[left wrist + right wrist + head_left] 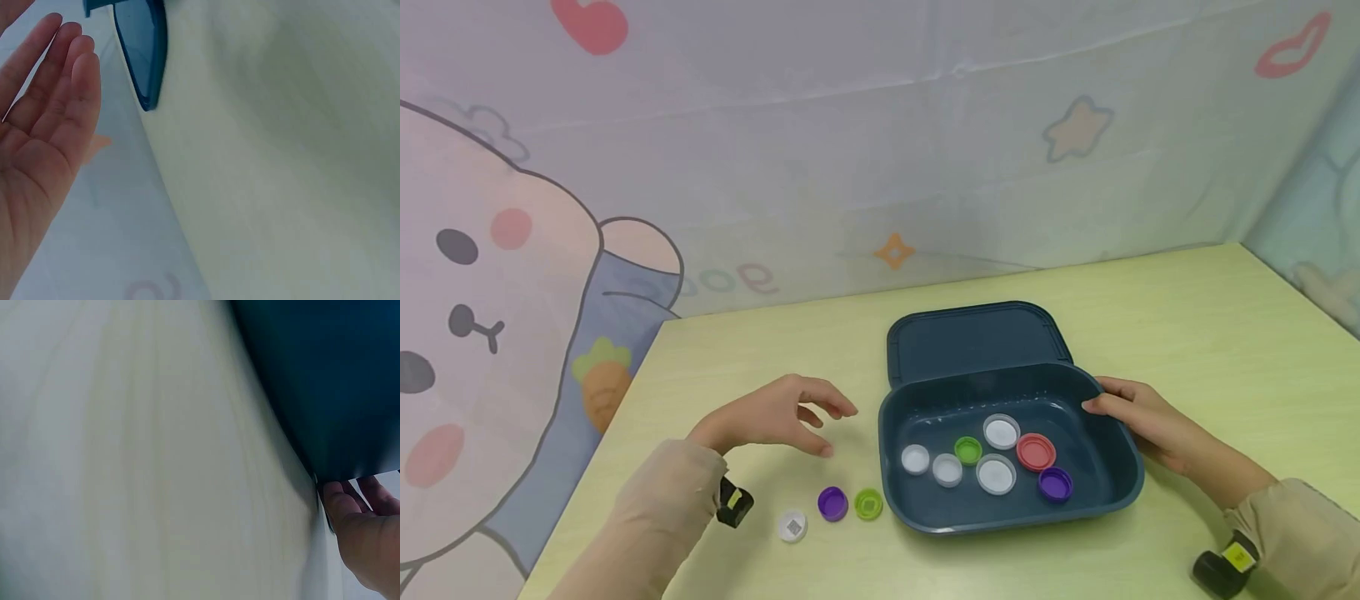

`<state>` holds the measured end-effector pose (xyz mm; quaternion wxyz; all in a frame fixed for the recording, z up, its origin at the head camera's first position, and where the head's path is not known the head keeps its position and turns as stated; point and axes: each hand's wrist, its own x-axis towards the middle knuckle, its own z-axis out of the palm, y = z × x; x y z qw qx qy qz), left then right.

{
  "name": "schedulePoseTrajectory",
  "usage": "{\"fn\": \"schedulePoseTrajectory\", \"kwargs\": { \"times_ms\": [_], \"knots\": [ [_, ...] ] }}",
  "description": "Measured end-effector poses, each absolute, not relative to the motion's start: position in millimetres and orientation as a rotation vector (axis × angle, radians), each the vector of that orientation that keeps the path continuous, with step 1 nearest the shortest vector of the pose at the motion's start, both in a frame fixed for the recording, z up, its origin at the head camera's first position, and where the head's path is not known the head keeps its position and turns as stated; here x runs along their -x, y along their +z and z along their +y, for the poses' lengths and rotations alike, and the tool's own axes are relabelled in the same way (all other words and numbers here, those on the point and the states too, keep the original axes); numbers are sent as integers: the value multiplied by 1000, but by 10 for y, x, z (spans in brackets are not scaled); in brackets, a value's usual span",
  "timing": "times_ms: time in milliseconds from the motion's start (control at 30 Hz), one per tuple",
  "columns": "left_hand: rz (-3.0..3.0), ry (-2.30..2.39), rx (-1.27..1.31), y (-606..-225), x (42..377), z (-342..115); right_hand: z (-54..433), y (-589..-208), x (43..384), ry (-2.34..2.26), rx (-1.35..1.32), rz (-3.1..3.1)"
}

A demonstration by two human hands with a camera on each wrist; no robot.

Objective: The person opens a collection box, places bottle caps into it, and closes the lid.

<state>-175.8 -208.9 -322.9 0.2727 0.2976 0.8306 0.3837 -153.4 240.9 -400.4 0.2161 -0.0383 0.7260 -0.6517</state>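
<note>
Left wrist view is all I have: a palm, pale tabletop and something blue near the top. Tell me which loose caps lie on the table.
Observer: The head view shows three: a white cap, a purple cap and a green cap, left of the blue container.
Operator: Locate the right hand for me.
Observer: The right hand grips the container at its right side, thumb over the rim.
Operator: Now count the caps inside.
Observer: Seven: four whitish ones, one red one, one bright green one and one deep purple one.
</note>
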Motion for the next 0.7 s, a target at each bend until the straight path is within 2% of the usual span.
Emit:
{"fn": "schedulePoseTrajectory", "kwargs": {
  "times_ms": [700],
  "knots": [
    [2089, 1153, -621, -3697, 1584, -2332, 2419, -4028, 1543, -1798, 92, 2033]
  ]
}}
